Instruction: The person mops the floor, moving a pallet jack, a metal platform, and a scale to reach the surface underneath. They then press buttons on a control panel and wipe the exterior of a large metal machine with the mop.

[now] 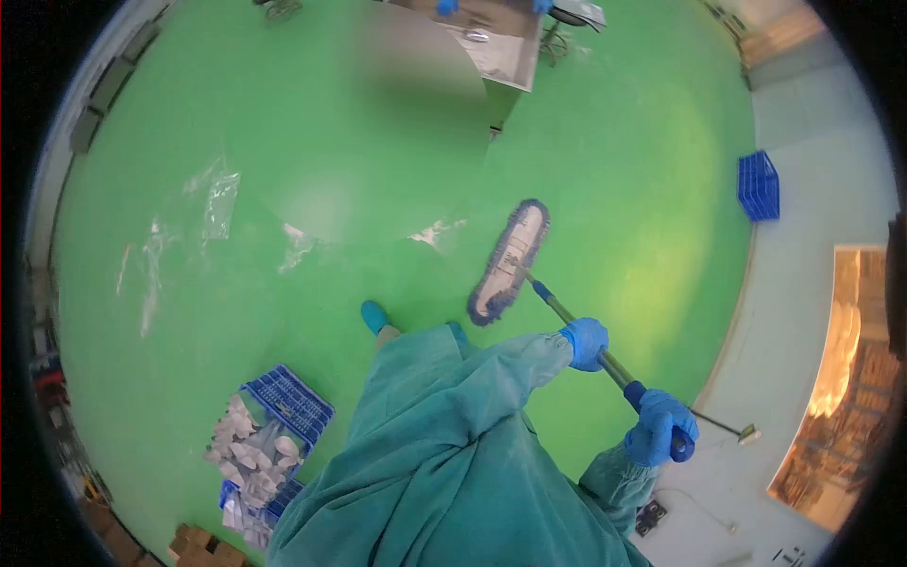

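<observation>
My left hand [586,343], in a blue glove, is closed around the middle of the handle of a dust mop [614,367]. Further up, my right hand [661,430], gloved in blue too, wraps the grip at the handle's top end. The handle slants down and away to the left. Its long flat mop head [510,261], with a pale centre and a grey-blue fringe, lies on the green floor [624,208] in front of my feet. A blue shoe cover [375,316] shows on one foot, left of the mop head.
Blue crates [291,404] with crumpled white paper [253,463] stand at left. Clear plastic [222,203] and whitish patches [437,233] lie on the floor. A blue basket [759,186] is by the right wall. Another person's gloved hands [447,7] show at a table [510,61] ahead.
</observation>
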A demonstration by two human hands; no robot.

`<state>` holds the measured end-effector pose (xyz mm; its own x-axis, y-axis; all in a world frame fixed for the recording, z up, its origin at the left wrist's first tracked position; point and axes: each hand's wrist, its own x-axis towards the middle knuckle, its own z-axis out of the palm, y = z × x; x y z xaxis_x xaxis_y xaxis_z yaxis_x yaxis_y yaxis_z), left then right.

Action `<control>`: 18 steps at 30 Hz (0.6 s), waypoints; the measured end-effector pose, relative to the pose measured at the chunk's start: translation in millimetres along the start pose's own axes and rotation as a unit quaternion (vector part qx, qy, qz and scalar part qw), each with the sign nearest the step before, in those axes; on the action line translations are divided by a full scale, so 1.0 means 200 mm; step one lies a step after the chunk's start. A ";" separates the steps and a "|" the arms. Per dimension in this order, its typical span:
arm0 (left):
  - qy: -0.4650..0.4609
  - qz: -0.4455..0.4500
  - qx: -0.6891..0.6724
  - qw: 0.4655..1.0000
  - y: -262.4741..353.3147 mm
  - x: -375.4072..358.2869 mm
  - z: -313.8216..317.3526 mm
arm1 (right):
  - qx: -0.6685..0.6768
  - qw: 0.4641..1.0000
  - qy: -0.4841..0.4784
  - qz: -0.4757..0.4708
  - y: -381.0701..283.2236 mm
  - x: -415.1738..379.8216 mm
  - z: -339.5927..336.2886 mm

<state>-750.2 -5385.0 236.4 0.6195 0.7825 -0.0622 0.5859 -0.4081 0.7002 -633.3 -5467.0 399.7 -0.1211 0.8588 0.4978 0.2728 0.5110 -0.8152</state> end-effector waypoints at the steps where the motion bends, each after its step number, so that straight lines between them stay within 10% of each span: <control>1: -0.001 -0.018 -0.014 1.000 -0.06 -0.07 -0.07 | 0.038 0.998 0.028 0.031 -0.03 0.04 0.10; 6: 0.045 -0.103 -0.019 0.993 -0.41 -0.45 -0.43 | 0.100 0.991 -0.087 0.030 0.01 0.23 0.50; 9: 0.057 -0.173 -0.028 0.983 -0.63 -0.72 -0.58 | 0.483 0.852 -0.200 0.003 0.04 0.31 0.85; 11: 0.073 -0.203 -0.026 0.976 -0.82 -0.89 -0.66 | 0.315 0.947 -0.001 0.064 -0.06 0.27 1.19; 14: 0.075 -0.252 0.002 0.965 -1.10 -1.23 -0.77 | 0.377 0.924 -0.006 0.065 -0.01 0.20 1.59; 18: 0.326 -0.293 -0.042 0.898 -1.43 -1.75 -0.81 | 0.450 0.888 -0.042 0.089 0.14 0.22 2.13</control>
<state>-1219.3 -5466.0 173.9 -0.2363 0.9713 -0.0269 0.6528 0.1792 0.7360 -1037.4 -5398.7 272.4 -0.2343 0.9090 0.3447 -0.5735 0.1571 -0.8040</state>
